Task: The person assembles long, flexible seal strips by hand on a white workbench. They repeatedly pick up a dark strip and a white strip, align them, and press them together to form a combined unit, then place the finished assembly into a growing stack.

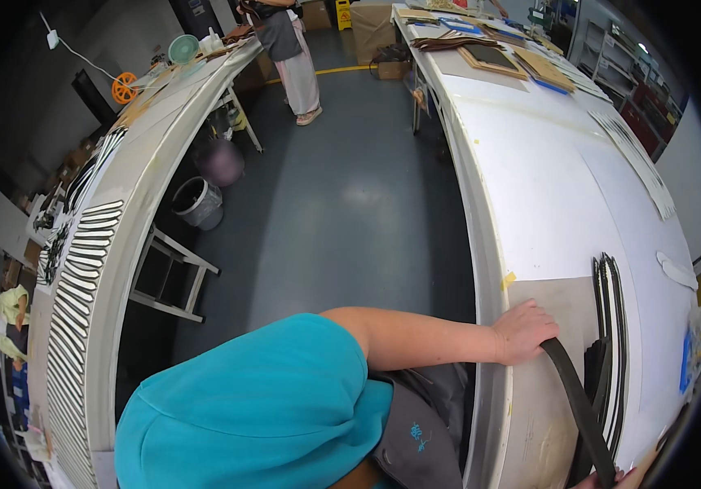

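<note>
Long white table (pixel 546 187), grey workshop floor (pixel 342 204). Dark curved strip (pixel 579 399), flat, matte; left hand (pixel 523 330) fingers closed on it; right hand (pixel 611 481) fingers' state indiscernible.

One head-worn fisheye view looks steeply down past the wearer's teal shoulder (pixel 253 407), close over the near edge of the long white surface (pixel 546 187) on the right. Further off it takes in the grey floor (pixel 342 204) and a second surface (pixel 114 244) at left, with straight edges bowing toward the rim.
</note>
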Available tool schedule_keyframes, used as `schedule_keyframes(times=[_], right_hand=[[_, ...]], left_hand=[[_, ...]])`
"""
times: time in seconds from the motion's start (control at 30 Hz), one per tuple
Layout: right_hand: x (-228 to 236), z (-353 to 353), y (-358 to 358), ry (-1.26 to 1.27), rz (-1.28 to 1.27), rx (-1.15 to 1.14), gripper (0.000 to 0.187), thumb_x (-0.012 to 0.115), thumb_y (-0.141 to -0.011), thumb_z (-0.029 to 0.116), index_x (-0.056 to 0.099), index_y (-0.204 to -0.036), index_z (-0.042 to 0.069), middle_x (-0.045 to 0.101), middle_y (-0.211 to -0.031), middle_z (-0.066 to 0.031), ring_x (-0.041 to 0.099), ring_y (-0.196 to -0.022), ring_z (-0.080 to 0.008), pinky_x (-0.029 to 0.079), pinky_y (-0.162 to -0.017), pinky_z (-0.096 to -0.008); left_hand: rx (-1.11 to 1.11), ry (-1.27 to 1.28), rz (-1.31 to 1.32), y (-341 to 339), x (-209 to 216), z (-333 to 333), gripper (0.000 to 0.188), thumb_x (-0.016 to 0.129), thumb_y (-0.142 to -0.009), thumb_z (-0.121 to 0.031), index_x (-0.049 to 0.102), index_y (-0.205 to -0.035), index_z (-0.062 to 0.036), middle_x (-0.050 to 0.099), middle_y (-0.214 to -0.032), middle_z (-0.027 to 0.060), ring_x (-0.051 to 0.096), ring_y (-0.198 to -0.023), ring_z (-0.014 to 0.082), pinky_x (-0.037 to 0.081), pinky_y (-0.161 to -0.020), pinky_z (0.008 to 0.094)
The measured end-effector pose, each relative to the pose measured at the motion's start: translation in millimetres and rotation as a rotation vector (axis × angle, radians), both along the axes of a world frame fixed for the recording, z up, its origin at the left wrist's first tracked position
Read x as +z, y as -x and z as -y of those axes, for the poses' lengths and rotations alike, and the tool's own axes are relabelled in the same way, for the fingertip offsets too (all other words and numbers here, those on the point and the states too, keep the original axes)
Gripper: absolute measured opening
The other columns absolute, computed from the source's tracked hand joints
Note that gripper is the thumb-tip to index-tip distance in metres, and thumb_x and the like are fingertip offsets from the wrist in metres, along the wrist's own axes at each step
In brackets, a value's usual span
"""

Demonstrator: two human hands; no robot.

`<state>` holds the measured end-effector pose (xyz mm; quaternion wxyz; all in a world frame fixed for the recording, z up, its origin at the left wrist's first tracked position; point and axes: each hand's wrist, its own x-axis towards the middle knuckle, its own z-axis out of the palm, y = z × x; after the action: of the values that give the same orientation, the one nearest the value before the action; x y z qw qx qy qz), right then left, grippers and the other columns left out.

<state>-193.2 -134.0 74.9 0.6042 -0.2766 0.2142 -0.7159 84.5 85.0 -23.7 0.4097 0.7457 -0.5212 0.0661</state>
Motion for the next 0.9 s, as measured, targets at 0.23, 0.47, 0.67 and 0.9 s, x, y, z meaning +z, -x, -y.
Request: schedule_keyframes(times=[0.23,0.47,0.67,0.9], right_hand=[[-65.9,81.5,55.5,0.467,-0.478,-0.509,0.019,0.083,-0.08,0.012,0.077,-0.095,0.002,0.074,-0.104,-0.0099,0.071,-0.088,-0.0218,0.058,-0.077,-0.0416],[-31.8,62.1,46.4,0.141,-0.003,-0.103,0.007,0.082,-0.08,0.004,0.077,-0.086,0.003,0.069,-0.096,-0.0075,0.066,-0.077,-0.0189,0.055,-0.071,-0.0376],[-40.5,61.2,48.9,0.063,0.003,-0.175,0.009,0.08,-0.081,0.001,0.078,-0.089,0.001,0.067,-0.098,-0.0053,0.063,-0.075,-0.0182,0.053,-0.068,-0.0358],[-39.6,63.7,55.0,0.081,-0.079,-0.205,0.017,0.078,-0.084,-0.001,0.076,-0.1,-0.002,0.064,-0.101,-0.0027,0.061,-0.074,-0.017,0.051,-0.065,-0.0326]], left_hand=[[-0.035,-0.012,0.017,0.0,-1.2,8.1,0.017,0.07,-0.078,-0.012,0.066,-0.094,-0.0141,0.063,-0.093,0.0027,0.059,-0.098,0.0235,0.042,-0.095,0.0378],[-0.047,-0.061,-0.014,0.0,-2.3,2.6,0.023,0.069,-0.076,-0.011,0.069,-0.099,-0.015,0.063,-0.095,0.0031,0.059,-0.102,0.0237,0.041,-0.096,0.0381],[-0.022,-0.084,0.01,-2.3,1.6,1.7,0.022,0.07,-0.075,-0.012,0.069,-0.097,-0.0156,0.062,-0.093,0.0028,0.059,-0.1,0.023,0.041,-0.095,0.0376],[0.008,-0.048,0.043,-0.6,-9.4,5.6,0.024,0.071,-0.073,-0.013,0.07,-0.096,-0.0168,0.062,-0.092,0.0012,0.058,-0.098,0.0218,0.041,-0.093,0.0369]])
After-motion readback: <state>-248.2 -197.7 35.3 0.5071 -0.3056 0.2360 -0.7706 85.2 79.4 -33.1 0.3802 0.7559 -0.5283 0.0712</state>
